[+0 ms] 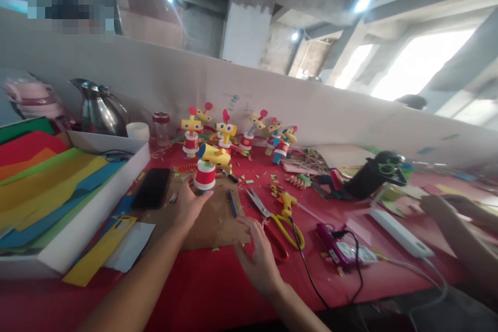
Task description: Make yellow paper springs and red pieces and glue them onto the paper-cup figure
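My left hand is closed around the bottom of a paper-cup figure, a red and white cup topped by a yellow tube head. The figure is upright over a brown cardboard sheet. My right hand hovers at the sheet's right edge, fingers apart, holding nothing. Near its fingertips lies a blue stick-like tool. Beside it are yellow-handled scissors, a red-handled tool partly hidden by the hand, and a yellow glue gun.
Several finished-looking cup figures stand along the white partition. At left are a box of coloured paper, a phone and a metal jug. At right are a purple power strip, cords and another person's hands.
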`<state>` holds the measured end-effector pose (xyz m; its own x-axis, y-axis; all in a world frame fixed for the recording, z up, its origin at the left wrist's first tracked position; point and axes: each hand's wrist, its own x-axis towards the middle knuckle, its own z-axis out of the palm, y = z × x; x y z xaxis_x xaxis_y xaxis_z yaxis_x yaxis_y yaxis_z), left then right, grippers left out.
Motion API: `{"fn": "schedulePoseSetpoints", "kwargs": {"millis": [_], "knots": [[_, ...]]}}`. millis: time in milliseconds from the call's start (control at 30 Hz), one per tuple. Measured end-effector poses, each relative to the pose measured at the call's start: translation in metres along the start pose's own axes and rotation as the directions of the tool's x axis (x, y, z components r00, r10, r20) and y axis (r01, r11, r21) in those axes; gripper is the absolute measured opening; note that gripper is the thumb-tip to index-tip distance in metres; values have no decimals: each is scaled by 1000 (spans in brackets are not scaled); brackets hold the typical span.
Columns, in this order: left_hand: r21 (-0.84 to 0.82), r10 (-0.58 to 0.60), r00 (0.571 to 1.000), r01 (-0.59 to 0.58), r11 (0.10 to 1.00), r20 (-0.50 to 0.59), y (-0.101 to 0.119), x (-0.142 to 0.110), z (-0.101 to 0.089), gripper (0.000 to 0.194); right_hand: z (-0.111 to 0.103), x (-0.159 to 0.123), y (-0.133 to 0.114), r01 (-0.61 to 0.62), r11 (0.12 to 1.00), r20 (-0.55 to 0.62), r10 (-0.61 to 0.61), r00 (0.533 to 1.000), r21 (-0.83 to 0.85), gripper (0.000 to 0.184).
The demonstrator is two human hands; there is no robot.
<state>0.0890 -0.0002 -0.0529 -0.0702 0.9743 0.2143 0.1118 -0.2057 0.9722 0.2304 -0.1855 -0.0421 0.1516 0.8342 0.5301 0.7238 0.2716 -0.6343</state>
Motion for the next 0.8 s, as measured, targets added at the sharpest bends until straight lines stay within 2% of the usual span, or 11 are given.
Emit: {"fn": "schedulePoseSetpoints", "kwargs": {"millis": [100,167,267,367,433,467,533,600,700,800], "knots": [[157,-93,995,97,983,-31,8,0,-3,68,-13,-10,2,6,998,4,-6,1000,-64,40],[226,-173,984,179,958,-47,15,-2,-7,59,-23,-14,7,6,992,0,-6,1000,-128,37],[215,-218,975,224,951,-49,28,-12,-17,45,-38,-15,24,15,964,-23,-22,999,-267,32],[154,-142,988,151,976,-68,38,-39,-35,42,-51,-14,45,-7,904,-10,3,1000,-428,32],[140,-35,999,32,990,17,43,-64,-49,41,-56,-13,56,-37,864,8,47,999,-501,34],[116,-17,997,8,993,77,44,-78,-56,38,-57,-12,59,-47,852,12,62,998,-521,34],[91,-53,980,37,995,190,43,-104,-69,30,-57,-11,60,-50,842,22,73,997,-537,34],[135,-111,965,81,988,238,37,-126,-81,19,-57,-9,60,-46,835,33,76,997,-548,33],[202,-158,965,115,973,209,23,-148,-99,14,-55,-7,60,-38,804,75,102,992,-593,33],[226,-147,980,115,967,131,15,-157,-122,19,-52,-8,66,-12,758,105,106,989,-652,34]]}}
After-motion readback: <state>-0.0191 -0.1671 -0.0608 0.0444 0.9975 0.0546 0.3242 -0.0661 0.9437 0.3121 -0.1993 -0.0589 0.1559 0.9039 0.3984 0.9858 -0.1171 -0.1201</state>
